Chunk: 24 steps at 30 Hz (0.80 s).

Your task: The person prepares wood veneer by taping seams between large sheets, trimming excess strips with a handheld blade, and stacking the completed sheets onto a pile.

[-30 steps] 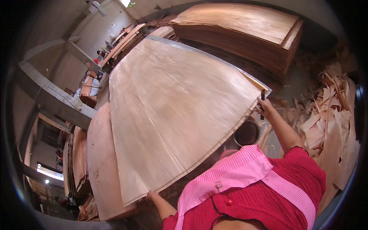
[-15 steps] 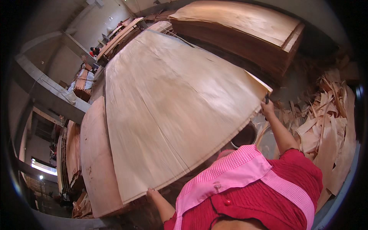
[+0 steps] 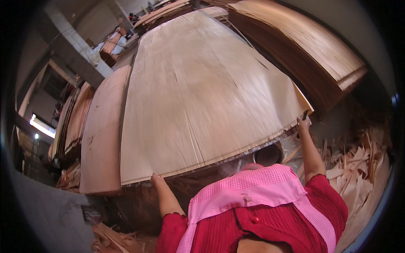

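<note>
A large pale wood veneer sheet (image 3: 198, 92) lies spread out in front of me, with long cracks running through its near half. At its near left edge, my left hand (image 3: 157, 180) grips the rim, with the fingers partly hidden by the sheet. My right hand (image 3: 303, 124) is closed at the near right corner, where the sheet curls up. A short dark tool (image 3: 305, 114) sticks up from that hand; its kind cannot be made out.
A reddish veneer stack (image 3: 101, 135) adjoins the sheet on the left. Another tall veneer stack (image 3: 303, 38) stands at the far right. A dark round container (image 3: 268, 155) sits below the near edge. Torn veneer scraps (image 3: 358, 177) are heaped at right. A concrete pillar (image 3: 78, 40) rises at left.
My view has turned, so the sheet's near left corner and my left hand appear higher in the picture. Both hands keep their places on the sheet's edge.
</note>
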Available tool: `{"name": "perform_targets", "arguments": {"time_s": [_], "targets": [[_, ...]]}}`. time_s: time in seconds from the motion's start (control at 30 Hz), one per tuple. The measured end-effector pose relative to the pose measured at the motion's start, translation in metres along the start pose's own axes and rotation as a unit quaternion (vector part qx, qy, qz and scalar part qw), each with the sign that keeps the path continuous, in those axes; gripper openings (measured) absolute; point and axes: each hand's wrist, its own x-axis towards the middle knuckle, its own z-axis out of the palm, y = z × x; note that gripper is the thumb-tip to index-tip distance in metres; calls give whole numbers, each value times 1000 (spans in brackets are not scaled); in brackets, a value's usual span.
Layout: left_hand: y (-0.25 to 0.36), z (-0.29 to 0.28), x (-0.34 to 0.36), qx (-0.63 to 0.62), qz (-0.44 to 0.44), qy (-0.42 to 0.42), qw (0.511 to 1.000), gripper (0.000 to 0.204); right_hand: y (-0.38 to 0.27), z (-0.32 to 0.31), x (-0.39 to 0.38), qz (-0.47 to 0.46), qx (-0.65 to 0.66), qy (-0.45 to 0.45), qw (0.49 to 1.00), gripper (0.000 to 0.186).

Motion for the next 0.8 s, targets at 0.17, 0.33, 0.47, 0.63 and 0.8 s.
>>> {"name": "perform_targets", "arguments": {"time_s": [0.17, 0.33, 0.47, 0.63, 0.8], "targets": [[2, 7, 19, -28, -2, 2, 1000, 24, -35, 7, -24, 188, 129, -33, 973, 17], [21, 15, 78, -77, 9, -78, 994, 25, -17, 28, -16, 129, 64, -38, 989, 19], [29, 22, 24, -8, -7, -30, 1000, 37, -13, 20, -16, 148, 56, -38, 987, 27], [31, -11, 36, -235, -117, -150, 953, 47, -37, 33, -39, 208, 161, -91, 960, 21], [24, -2, 11, -108, -63, -114, 986, 22, -66, 16, -44, 170, 145, -114, 968, 21]]}}
